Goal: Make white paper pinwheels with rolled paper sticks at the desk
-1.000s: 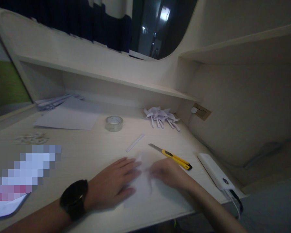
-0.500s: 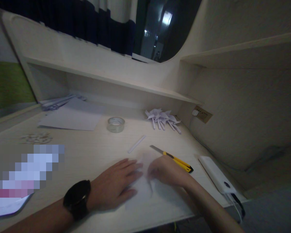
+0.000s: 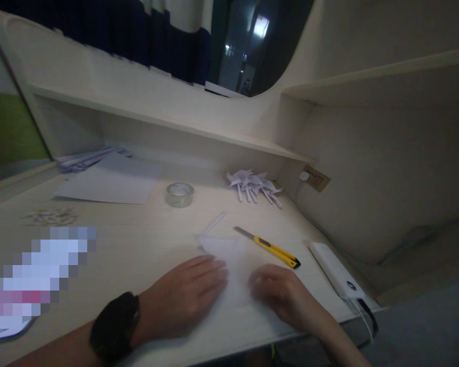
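A small sheet of white paper [image 3: 222, 248] lies near the desk's front edge, partly hidden by my left hand [image 3: 189, 293]. That hand is laid flat over the paper's left part, fingers stretched out and close together; a black watch sits on its wrist. My right hand [image 3: 281, 293] is just past the paper's right edge, its curled fingers smeared by motion, so any hold cannot be made out. Beyond the paper lies a narrow white strip [image 3: 214, 223]. A yellow utility knife [image 3: 276, 252] with its blade out rests above my right hand.
Behind are a clear tape roll [image 3: 179, 196], several paper pinwheels [image 3: 252, 183] and white sheets [image 3: 110, 181]. On the left are a heap of small pieces [image 3: 53, 216] and a phone with a blurred screen [image 3: 42, 285]. A cabled white power bank [image 3: 334, 270] lies on the right.
My right hand has moved right and towards me, off the paper. The paper's far edge now shows wider and turned, and my left hand's fingers lie closer together.
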{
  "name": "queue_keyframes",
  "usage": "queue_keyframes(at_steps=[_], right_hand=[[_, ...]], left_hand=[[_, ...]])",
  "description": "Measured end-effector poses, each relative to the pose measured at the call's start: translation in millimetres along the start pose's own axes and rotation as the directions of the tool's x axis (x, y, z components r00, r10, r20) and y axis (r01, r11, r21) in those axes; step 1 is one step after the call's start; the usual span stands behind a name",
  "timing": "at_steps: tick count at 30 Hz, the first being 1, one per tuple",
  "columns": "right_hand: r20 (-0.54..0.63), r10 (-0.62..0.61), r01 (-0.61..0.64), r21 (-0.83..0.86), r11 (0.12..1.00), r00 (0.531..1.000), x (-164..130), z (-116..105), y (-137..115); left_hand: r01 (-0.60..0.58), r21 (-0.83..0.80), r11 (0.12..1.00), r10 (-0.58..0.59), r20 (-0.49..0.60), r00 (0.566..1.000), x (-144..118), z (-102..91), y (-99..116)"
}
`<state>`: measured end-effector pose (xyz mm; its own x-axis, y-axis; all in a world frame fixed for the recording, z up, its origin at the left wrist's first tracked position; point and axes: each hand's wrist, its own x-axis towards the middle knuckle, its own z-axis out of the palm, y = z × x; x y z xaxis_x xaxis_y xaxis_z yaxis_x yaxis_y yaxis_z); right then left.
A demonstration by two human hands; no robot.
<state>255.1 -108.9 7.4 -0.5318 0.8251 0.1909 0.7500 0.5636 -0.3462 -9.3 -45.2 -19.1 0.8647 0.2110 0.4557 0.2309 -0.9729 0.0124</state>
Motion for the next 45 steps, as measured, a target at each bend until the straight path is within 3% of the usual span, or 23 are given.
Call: queue_keyframes(at_steps=[2,6,8,11,15,19,24,29,34,39,45], right_hand=[[0.003,-0.015,0.015,-0.008,1.000,1.000,-8.2,4.7,-0.2],[0.011,-0.012,0.011,0.094,0.995,1.000,-7.6,-1.8,12.1],[-0.091,0.068,-0.061,0.075,0.995,0.993,-0.1,-8.1,28.9],[-0.247,0.206,-0.232,-0.084,0.969,0.947,16.7,-12.3,59.6],[-0.185,0.257,-0.294,-0.209,0.933,0.948,39.9,-6.7,85.4],[-0.133,0.251,-0.277,-0.238,0.931,0.959,51.1,1.0,90.6],[-0.131,0.242,-0.270,-0.285,0.920,0.961,47.1,3.2,80.8],[-0.099,0.155,-0.177,-0.283,0.943,0.983,32.5,-7.5,44.2],[0.093,0.019,0.015,-0.351,0.936,0.995,18.3,-24.5,9.6],[0.158,-0.016,0.088,-0.460,0.884,0.987,13.0,-27.5,3.3],[0.180,-0.024,0.108,-0.472,0.875,0.983,13.5,-31.1,1.5]], left_hand=[[-0.059,-0.091,0.994,0.064,0.047,0.997,8.6,2.3,14.4],[-0.020,-0.242,0.970,0.040,0.077,0.996,17.5,3.2,32.2],[0.008,-0.257,0.966,0.014,0.083,0.996,17.0,-0.2,31.6],[0.055,-0.267,0.962,-0.033,0.087,0.996,13.0,-10.2,24.7],[0.134,-0.262,0.956,-0.118,0.075,0.990,5.9,-25.4,17.1],[0.153,-0.260,0.953,-0.137,0.080,0.987,0.8,-30.4,12.6],[0.176,-0.258,0.950,-0.163,0.071,0.984,-4.9,-22.4,7.1],[0.193,-0.249,0.949,-0.178,0.080,0.981,-8.3,-18.2,5.5],[0.202,-0.245,0.948,-0.179,0.113,0.977,-8.9,-17.0,4.2],[0.202,-0.270,0.941,-0.180,0.103,0.978,-9.2,-15.6,3.5],[0.209,-0.234,0.949,-0.182,0.132,0.974,-8.3,-16.5,3.6]])
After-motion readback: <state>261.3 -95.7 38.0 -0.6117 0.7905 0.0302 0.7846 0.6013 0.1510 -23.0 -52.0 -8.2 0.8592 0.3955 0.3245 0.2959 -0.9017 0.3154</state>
